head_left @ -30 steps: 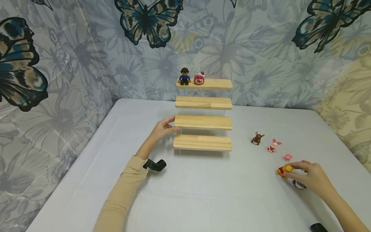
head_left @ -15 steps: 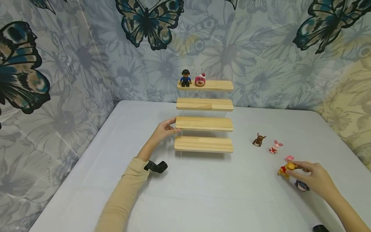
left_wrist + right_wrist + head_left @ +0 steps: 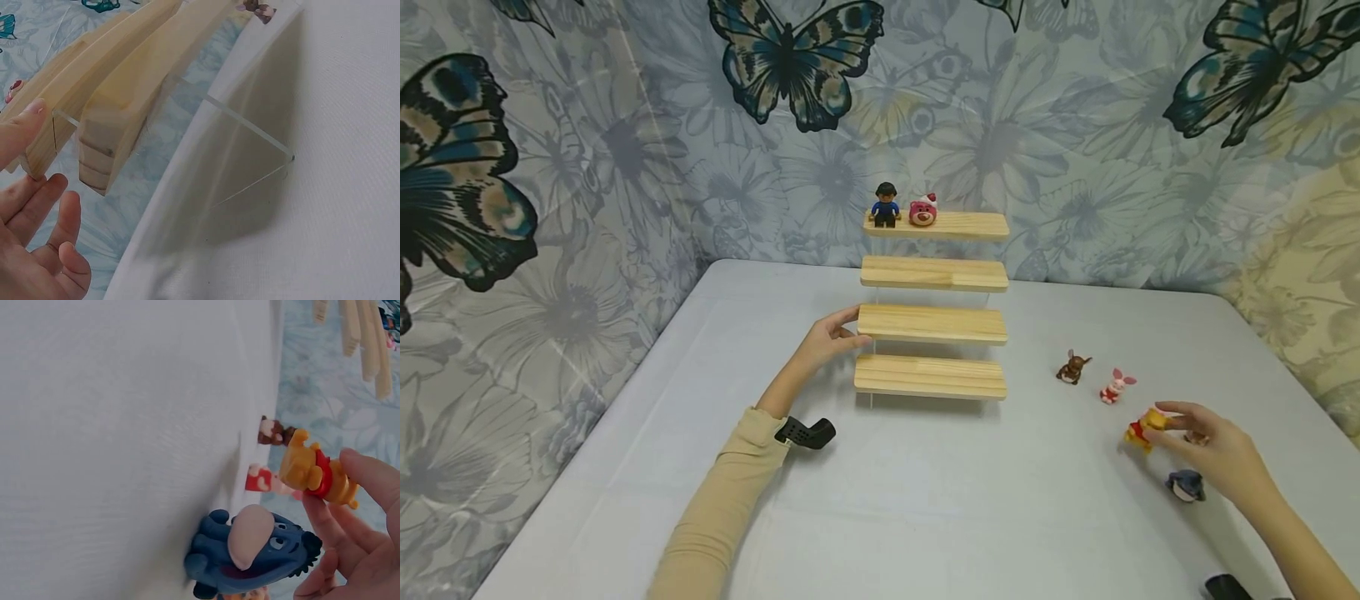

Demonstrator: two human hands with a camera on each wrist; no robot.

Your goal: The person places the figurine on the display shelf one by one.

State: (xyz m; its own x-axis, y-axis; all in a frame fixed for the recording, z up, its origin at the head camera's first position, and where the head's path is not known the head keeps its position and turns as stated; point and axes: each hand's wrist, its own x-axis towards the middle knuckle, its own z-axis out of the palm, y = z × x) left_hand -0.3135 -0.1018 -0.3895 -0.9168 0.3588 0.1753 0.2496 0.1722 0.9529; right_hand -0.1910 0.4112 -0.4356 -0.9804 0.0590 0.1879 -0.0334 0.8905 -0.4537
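My left hand (image 3: 823,342) holds the left end of a tiered wooden display shelf (image 3: 932,325) with clear supports. In the left wrist view the thumb lies on one board, fingers against its other side. At the right, my right hand (image 3: 1217,450) pinches a yellow bear figurine (image 3: 1142,429) in a red shirt between thumb and fingers, raised off the table. Close by that hand, a blue donkey figurine (image 3: 250,550) sits on the table. Partly hidden behind the right fingers is a small brownish figurine (image 3: 1197,437).
On the top board stand a dark-haired toy figure (image 3: 885,205) and a pink bear head (image 3: 922,210). A brown figurine (image 3: 1072,367) and a pink piglet figurine (image 3: 1117,387) are on the white table (image 3: 985,500) right of the shelf. A patterned cloth (image 3: 1045,167) hangs behind.
The yellow bear has been lifted up and slightly away in my right hand, uncovering more of the blue donkey and hiding the small pink figurine. My left hand keeps its hold on the shelf.
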